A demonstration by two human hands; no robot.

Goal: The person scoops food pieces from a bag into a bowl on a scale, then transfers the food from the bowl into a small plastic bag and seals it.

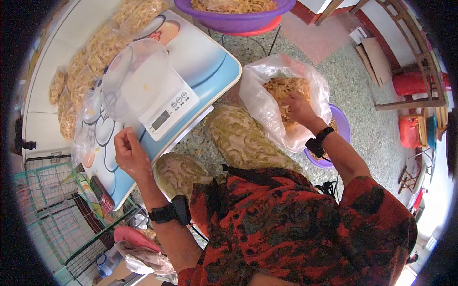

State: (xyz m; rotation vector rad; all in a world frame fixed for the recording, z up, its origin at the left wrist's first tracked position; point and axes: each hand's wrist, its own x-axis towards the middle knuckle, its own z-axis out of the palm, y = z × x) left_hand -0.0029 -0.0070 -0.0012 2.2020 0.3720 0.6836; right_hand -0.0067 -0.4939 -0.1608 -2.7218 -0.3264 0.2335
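Red-and-black cloth of a shirt (pixel 286 214) is filling the lower view, nearest the camera. The right fingers (pixel 293 97) are reaching into a pale plastic bag (pixel 320 86) and touching dry, tan strips (pixel 274 88); whether they are closing on any, I cannot tell. The left fingers (pixel 123 141) are curling loosely together beside the desk's near edge.

The strips' bag is resting by the knees, partly covering a purple basin (pixel 344 125). On the blue-and-white patterned desk (pixel 210 59), a scale (pixel 174 107) is carrying a clear bowl (pixel 138 62). Filled clear bags (pixel 102 47) are lining the desk's far side, and a phone (pixel 101 193) is lying near its lower corner.

Speckled floor (pixel 377 124) is spreading beyond, with a wire rack (pixel 47 205) standing left and a wooden frame (pixel 410 102) right. The view's top edge is cutting off another basin (pixel 234 21), which is holding strips above a red stool (pixel 255 29). The scale's display is too small to read, and glare is washing out the far right.
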